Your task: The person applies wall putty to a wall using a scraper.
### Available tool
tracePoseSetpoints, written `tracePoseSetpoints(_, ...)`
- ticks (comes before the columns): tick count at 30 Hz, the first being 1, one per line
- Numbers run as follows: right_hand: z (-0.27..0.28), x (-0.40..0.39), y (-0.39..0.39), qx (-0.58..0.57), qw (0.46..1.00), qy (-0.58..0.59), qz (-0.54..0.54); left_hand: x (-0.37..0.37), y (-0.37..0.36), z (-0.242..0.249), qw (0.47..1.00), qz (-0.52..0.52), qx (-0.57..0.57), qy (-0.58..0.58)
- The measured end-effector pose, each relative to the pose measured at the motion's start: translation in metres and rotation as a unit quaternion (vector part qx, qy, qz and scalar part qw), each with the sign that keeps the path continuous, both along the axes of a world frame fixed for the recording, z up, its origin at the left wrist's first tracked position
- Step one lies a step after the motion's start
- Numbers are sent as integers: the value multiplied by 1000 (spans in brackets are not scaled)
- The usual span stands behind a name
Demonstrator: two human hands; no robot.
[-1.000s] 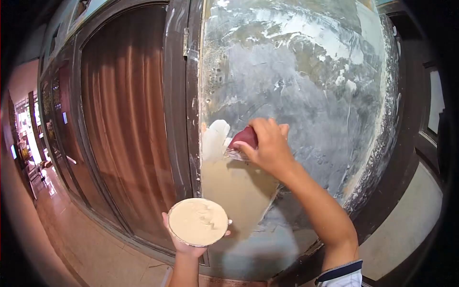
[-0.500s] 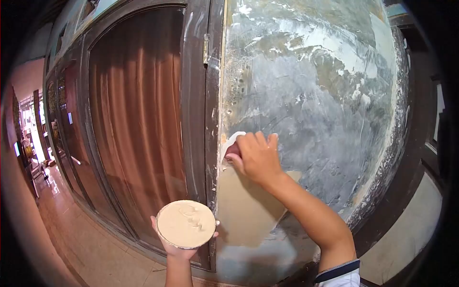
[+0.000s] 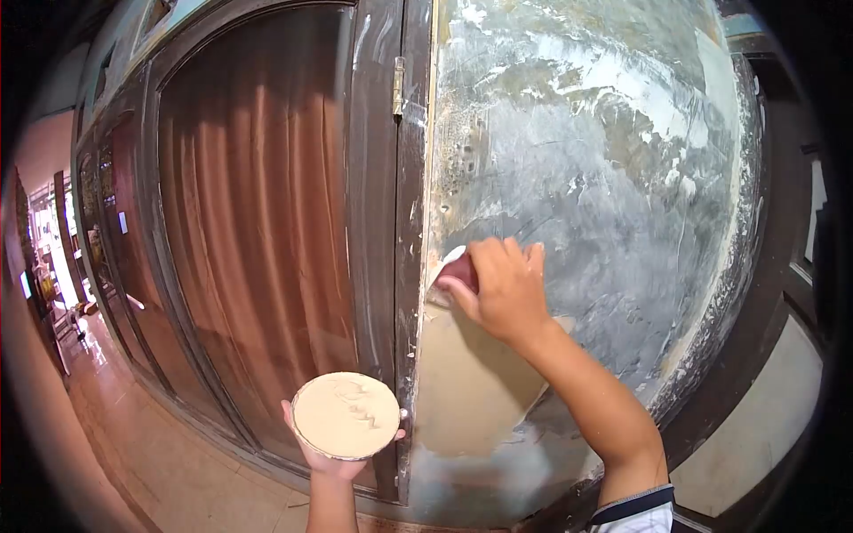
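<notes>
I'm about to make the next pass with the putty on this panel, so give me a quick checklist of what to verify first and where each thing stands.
1. Grip on the spreader: the right hand is closed around its red handle. Ok.
2. Blade contact: its edge lies against the grey panel by the left edge. Ok.
3. Putty supply: the bowl in the left hand is nearly full. Ok.
4. Bowl attitude: its mouth tips toward the camera, putty staying in. Ok.
5. Coverage: the tan patch fills only the lower left; the rest is bare. Not ok.
6. Putty on the blade: hidden by the fingers. Cannot tell.
</notes>
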State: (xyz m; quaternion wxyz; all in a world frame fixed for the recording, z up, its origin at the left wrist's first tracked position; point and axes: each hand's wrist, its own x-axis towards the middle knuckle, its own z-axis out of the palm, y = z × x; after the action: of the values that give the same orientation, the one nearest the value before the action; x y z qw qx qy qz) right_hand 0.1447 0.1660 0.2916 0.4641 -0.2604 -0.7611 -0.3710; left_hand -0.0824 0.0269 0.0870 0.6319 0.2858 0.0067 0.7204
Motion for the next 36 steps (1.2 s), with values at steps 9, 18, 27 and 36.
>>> tracePoseSetpoints(9,0,1,5,6,1000,18,-21,-12,-4,-13,1000,-11,-4,-6)
tracePoseSetpoints(18,-47,-7,0,11,994,-104,-26,-17,0,-17,994,-69,26,-79)
tracePoseSetpoints(27,-43,-2,-13,-27,999,-26,2,-25,-5,-26,992,-64,17,-109)
tracePoseSetpoints(36,-5,5,2,26,996,77,-25,-22,-11,-12,996,-42,33,-66)
